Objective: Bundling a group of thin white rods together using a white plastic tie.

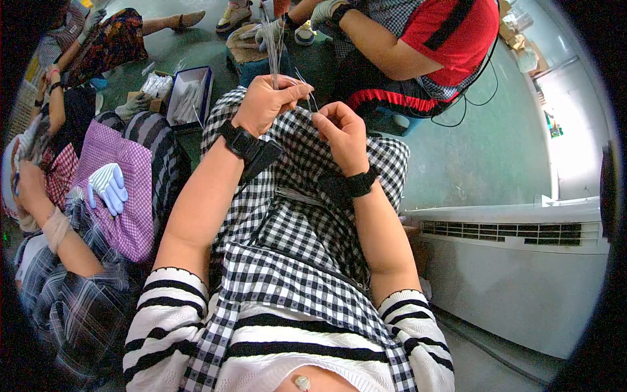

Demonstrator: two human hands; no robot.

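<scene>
At upper centre, the left hand (271, 103) clamps its fingers on a bundle of thin strands (274, 55), long axis running up the frame. The right hand (343, 134) is farther, lower right; whether its fingers pinch anything, I cannot tell.

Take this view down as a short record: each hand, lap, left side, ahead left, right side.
Left hand: grips upright bundle of thin silvery strands
Right hand: fingers curled beside the strands; grip unclear
Lap: black-and-white checked fabric apron
Left side: white-and-blue glove on purple checked cloth
Ahead left: open dark-blue rectangular box
Right side: white slatted boxy unit
</scene>
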